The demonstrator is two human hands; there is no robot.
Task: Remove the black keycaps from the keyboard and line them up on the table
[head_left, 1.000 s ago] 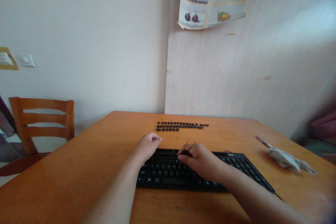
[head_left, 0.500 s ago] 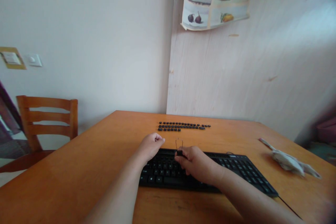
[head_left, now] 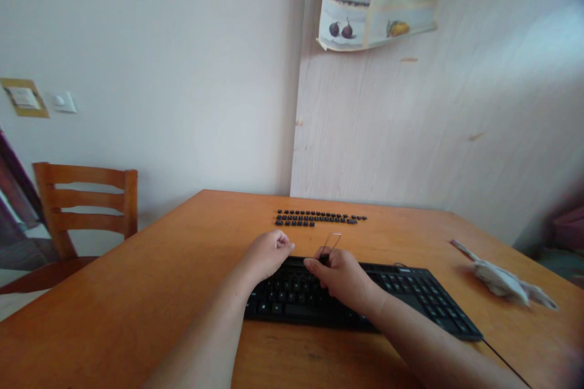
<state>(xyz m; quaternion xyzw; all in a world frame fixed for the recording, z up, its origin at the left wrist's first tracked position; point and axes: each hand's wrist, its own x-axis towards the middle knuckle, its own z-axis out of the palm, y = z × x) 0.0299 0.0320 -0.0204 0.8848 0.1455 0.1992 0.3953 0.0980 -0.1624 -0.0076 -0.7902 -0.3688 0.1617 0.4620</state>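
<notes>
A black keyboard (head_left: pixel 310 312) lies on the wooden table in front of me, partly covered by my arms and hands. My right hand (head_left: pixel 343 276) is closed on a wire keycap puller (head_left: pixel 324 258) above the keyboard; its wire loops point up and away. My left hand (head_left: pixel 269 256) hovers at the keyboard's far left edge with thumb and fingers pinched together. Whatever it may hold is hidden. Beyond both hands, several loose black keycaps (head_left: pixel 303 219) stand in three rows on the table.
The wooden table (head_left: pixel 159 292) reaches to the wall. A greyish cloth-like bundle (head_left: pixel 499 281) lies at its right, and the keyboard's cable (head_left: pixel 504 361) runs off at the front right. A wooden chair (head_left: pixel 86 200) stands at the left. Fruit pictures (head_left: pixel 378 3) hang on the wall.
The keycap puller has tilted in my right hand, its wires swinging from upright toward the right. My left hand has shifted slightly right, closer to the right hand.
</notes>
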